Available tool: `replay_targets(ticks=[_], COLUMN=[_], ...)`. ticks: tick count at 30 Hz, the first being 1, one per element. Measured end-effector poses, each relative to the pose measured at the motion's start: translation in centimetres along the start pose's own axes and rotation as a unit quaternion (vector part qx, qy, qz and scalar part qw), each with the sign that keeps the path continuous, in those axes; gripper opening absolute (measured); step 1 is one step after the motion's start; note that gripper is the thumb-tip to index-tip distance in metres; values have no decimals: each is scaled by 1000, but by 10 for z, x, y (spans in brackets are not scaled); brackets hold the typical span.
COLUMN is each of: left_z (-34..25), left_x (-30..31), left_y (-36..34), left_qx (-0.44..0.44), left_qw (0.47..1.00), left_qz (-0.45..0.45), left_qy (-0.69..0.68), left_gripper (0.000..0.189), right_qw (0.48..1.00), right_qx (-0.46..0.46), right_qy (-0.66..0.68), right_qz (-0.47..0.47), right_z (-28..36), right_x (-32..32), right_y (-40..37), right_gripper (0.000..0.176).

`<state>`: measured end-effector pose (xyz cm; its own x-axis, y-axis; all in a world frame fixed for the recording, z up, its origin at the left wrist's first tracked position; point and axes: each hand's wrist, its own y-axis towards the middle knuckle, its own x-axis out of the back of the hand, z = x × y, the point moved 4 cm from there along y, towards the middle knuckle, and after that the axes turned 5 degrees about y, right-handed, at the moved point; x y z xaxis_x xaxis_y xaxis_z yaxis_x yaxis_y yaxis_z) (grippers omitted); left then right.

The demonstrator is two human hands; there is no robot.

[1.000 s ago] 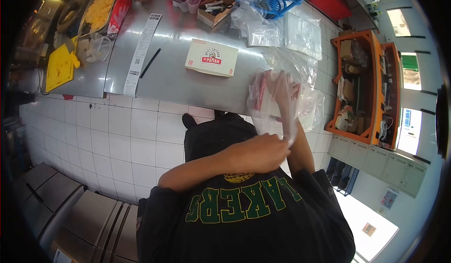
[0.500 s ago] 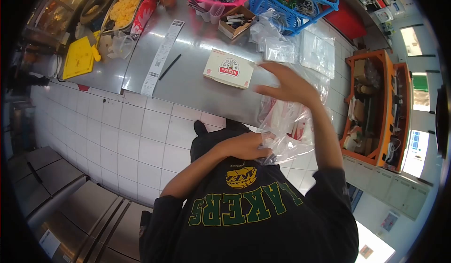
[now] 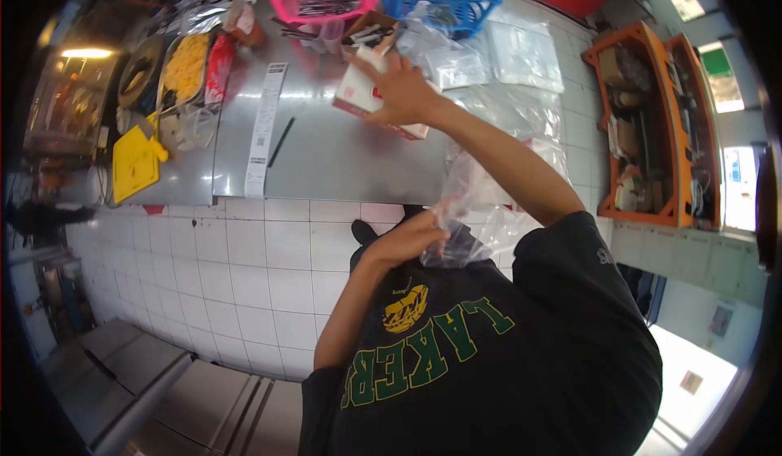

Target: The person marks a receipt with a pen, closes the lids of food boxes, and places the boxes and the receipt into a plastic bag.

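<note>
Two hands busy: right hand (image 3: 399, 89) clasps the white box (image 3: 355, 96) at upper centre, left hand (image 3: 407, 240) pinches a clear plastic bag (image 3: 489, 203); the tray (image 3: 163, 89) at upper left holds yellow food (image 3: 186, 63).

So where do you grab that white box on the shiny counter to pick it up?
By its two long edges, coming from above. The white box is flat and wide and sits on the counter. A grip spanning the lid, with the thumb on the near edge and fingers over the far one, would probably hold it steady. The right hand is spread across its top.
</note>
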<state>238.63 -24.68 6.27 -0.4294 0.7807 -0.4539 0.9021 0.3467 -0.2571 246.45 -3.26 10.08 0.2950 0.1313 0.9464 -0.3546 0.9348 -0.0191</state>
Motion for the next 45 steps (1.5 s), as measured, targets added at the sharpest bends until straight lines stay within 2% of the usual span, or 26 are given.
replay_targets(ticks=[4,5,6,8,9,13,14,16,18,19,20,21,22,23,24,26,27,28,29,30,32,34,38,41,43,45], left_z=[-21,-32,-41,-67,-76,-107,-113,-127,-131,-137,-140,-139,-133,-128,-129,-137,-142,-150,-158,-161,-164,-166,-180,-202,-213,-226], left_x=[27,33,33,34,30,6,-4,-40,-78,-94,-108,-117,-120,-118,-114,-106,-101,-96,-86,-76,-58,-43,-40,-44,-42,-35], left_y=[8,10,13,16,18,29,32,42,52,50,50,54,60,65,68,67,65,61,55,51,47,46,50,51,42,25], left_qx=[-28,-45,-42,-127,-125,-183,-209,-296,-301,-300,-249,-197,-195,-239,-285,-262,-239,-240,-218,-194,-184,-174,-140,-164,-173,-180], left_qw=[991,980,982,976,977,951,931,805,867,867,908,941,942,916,883,907,928,929,940,951,949,946,939,943,933,920], left_qz=[-101,-145,-137,-176,-170,-200,-198,-169,-72,-69,-35,-3,-4,-43,-83,-89,-90,-89,-107,-123,-143,-166,-162,-181,-203,-231], left_qy=[-89,-127,-124,-35,-33,146,225,487,390,392,335,275,275,319,363,318,269,268,238,208,211,217,270,225,243,262], left_gripper=[80,84,84,91,91,92,91,89,90,90,90,90,90,92,94,94,95,95,96,97,98,99,96,90,89,89], right_qw=[990,980,962,949,934,933,927,912,912,933,932,904,848,848,872,906,897,884,895,883,885,871,901,887,949,951], right_qx=[-76,-54,-30,-61,-85,-189,-227,-258,-310,-237,-239,-366,-482,-482,-465,-422,-436,-449,-439,-455,-373,-421,-298,-374,-137,-121], right_qy=[111,141,167,168,172,135,153,191,172,20,21,109,193,196,129,-9,-67,-126,-67,-116,-271,-242,-286,-236,-285,-280], right_qz=[-45,-129,-212,-259,-301,-275,-256,-254,-206,-269,-272,-193,-104,-101,-81,-39,-36,-34,-24,-22,-60,79,132,133,-15,-42], right_z=[7,9,12,8,4,-22,-32,-58,-86,-72,-64,-61,-62,-74,-97,-131,-137,-138,-112,-100,-128,-141,-172,-157,-123,-107], right_x=[105,120,131,120,110,51,35,2,-31,-14,-3,14,16,3,-21,-54,-48,-35,22,51,63,104,178,250,272,283], right_y=[-70,-92,-116,-156,-176,-239,-250,-264,-270,-254,-242,-231,-231,-231,-229,-234,-245,-253,-256,-261,-302,-321,-335,-319,-306,-297], right_gripper=[105,105,105,106,107,109,108,104,98,88,88,88,90,90,89,87,83,79,74,68,62,55,60,57,52,50])
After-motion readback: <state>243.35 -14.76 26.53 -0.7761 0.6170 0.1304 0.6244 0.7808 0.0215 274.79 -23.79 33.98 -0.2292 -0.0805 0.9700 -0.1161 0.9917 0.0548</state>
